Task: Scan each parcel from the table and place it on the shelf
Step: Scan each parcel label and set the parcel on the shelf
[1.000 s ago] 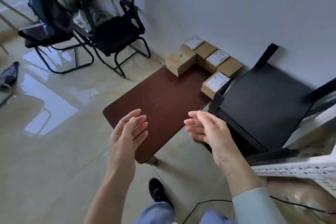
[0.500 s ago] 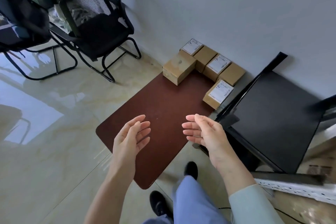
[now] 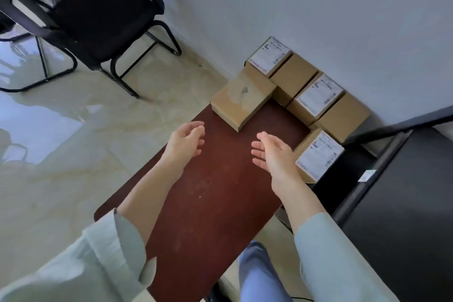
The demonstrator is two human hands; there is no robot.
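Since the earlier frames both hands have been carried forward over the dark reddish-brown wooden desk (image 3: pixel 208 193) and now lie much nearer the parcels, and pale green sleeves are seen on both forearms. The left hand (image 3: pixel 184 142) is held above the desk with fingers loosely curled and spread, nothing gripped. The right hand (image 3: pixel 274 153) is held open, palm turned inward, fingers extended and empty; it is seen just beside the nearest label-topped brown cardboard parcel (image 3: pixel 318 154), though contact cannot be confirmed. All parcels are gathered at the far end of the desk, against the white wall (image 3: pixel 318 2). A flat plain brown cardboard parcel (image 3: pixel 242 102) lies at the far left corner of the desk, ahead of the left hand. Behind it, along the wall side of the desk, a row of four boxes is set: a labelled parcel (image 3: pixel 269 57), a plain cube-shaped parcel (image 3: pixel 293 73), a second labelled parcel (image 3: pixel 318 95) and another plain parcel (image 3: pixel 343 116), each touching the next. A black metal shelf (image 3: pixel 404 203) is placed just to the right of the desk. A black mesh office chair (image 3: pixel 98 12) stands on the glossy beige tiled floor (image 3: pixel 61 154), well apart from the desk to its far left.
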